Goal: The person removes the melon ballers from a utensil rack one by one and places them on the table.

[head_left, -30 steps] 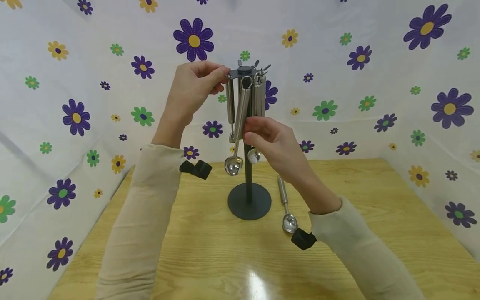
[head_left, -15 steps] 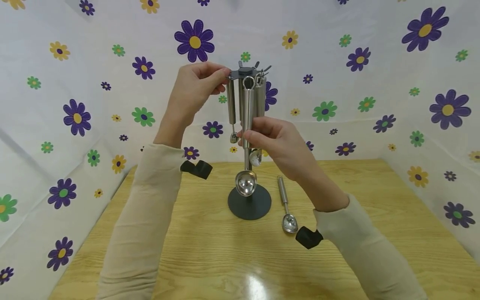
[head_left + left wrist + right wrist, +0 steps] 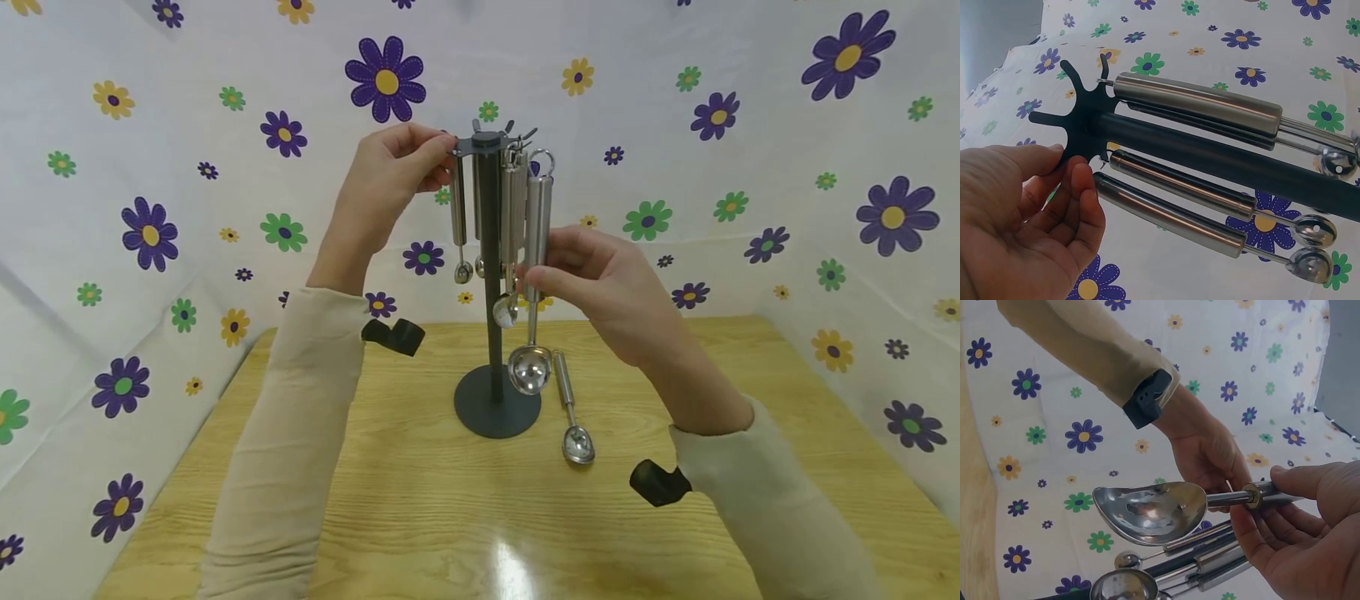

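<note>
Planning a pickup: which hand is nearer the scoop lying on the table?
Right hand. It's above and right of the scoop; the left hand pinches the stand's top, farther left.

Ahead of you and along both sides hangs a white cloth point(image 3: 510, 42), printed all over with purple flowers point(image 3: 385, 81), yellow flowers point(image 3: 578, 77) and green flowers point(image 3: 648, 222). A diagonal crease runs down its left part. Below you lies a yellowish wood-grain counter point(image 3: 420, 517) — its far corners look rounded, and a bright patch of reflected light point(image 3: 512, 571) shines near you. Your left wrist view catches a plain grey surface point(image 3: 997, 31) past the cloth's edge.
</note>
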`<state>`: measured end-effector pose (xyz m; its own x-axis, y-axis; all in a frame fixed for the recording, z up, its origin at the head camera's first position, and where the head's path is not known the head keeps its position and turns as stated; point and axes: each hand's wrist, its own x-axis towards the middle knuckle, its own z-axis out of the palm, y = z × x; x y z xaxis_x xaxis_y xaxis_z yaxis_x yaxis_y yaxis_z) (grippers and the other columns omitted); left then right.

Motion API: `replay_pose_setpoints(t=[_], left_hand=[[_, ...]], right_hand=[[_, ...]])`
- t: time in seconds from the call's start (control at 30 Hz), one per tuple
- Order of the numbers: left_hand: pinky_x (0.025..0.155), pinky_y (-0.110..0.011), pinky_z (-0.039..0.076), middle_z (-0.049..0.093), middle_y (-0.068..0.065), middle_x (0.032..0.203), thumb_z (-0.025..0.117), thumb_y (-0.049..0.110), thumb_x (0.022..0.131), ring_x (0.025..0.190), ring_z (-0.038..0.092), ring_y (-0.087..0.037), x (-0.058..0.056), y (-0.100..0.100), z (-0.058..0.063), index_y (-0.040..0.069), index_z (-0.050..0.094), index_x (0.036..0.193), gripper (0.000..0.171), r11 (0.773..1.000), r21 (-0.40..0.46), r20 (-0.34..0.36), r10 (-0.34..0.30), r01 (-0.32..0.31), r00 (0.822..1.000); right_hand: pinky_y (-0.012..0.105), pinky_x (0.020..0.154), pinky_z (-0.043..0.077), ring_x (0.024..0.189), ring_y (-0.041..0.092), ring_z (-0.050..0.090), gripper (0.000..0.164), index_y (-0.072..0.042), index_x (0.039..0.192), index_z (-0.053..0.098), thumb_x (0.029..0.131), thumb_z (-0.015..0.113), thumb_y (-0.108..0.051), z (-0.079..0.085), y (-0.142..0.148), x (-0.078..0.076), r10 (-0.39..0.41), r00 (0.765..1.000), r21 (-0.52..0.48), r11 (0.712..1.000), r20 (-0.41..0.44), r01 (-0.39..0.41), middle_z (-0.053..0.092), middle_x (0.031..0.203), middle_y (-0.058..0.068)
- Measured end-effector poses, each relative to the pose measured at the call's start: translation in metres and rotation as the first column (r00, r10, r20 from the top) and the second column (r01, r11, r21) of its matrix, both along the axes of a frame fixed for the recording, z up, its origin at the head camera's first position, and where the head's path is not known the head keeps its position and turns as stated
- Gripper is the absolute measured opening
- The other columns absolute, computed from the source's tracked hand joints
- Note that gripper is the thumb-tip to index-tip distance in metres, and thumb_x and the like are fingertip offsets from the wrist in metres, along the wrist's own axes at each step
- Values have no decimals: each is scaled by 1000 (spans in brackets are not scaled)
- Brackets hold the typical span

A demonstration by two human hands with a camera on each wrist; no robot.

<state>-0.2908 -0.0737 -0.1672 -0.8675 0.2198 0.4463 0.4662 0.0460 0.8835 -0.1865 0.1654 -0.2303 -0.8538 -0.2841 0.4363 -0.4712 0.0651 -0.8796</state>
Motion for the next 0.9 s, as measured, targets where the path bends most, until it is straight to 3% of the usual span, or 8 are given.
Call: replay_pose_setpoints(t=[0.33, 0.5, 0.73, 0.9], left_hand=[[91, -28, 55, 64, -9, 95, 63, 14, 105, 86, 61, -19, 0, -1, 0, 3, 68, 109, 12, 1000, 13, 8, -21, 21, 1000], [93, -28, 55, 63, -9, 98, 63, 16, 105, 88, 61, -19, 1, -1, -1, 4, 67, 111, 14, 1000, -2, 14, -20, 20, 1000], [92, -29, 55, 64, -9, 96, 64, 14, 104, 86, 60, -19, 3, -4, 1, 3, 68, 109, 12, 1000, 9, 40, -4, 3, 999], [91, -29, 55, 64, -9, 95, 63, 13, 104, 84, 60, -18, 1, 0, 0, 3, 68, 108, 11, 999, 33, 24, -24, 23, 999]], right_hand=[[29, 93, 57, 96, 25, 72, 18, -2, 118, 68, 100, 67, -2, -21, 39, 6, -40, 999, 3, 999, 36, 40, 73, 106, 11], [25, 95, 54, 98, 23, 72, 19, 3, 119, 65, 102, 65, -5, -34, 60, 9, -73, 994, 41, 997, 87, 69, 74, 109, 9], [24, 94, 54, 99, 21, 71, 18, 6, 119, 64, 103, 63, -4, -56, 83, 11, -39, 988, 31, 999, 147, 35, 74, 109, 8], [21, 93, 54, 100, 20, 71, 23, 5, 119, 64, 104, 64, -13, -69, 98, 14, -121, 981, 154, 983, 152, 97, 75, 109, 8]])
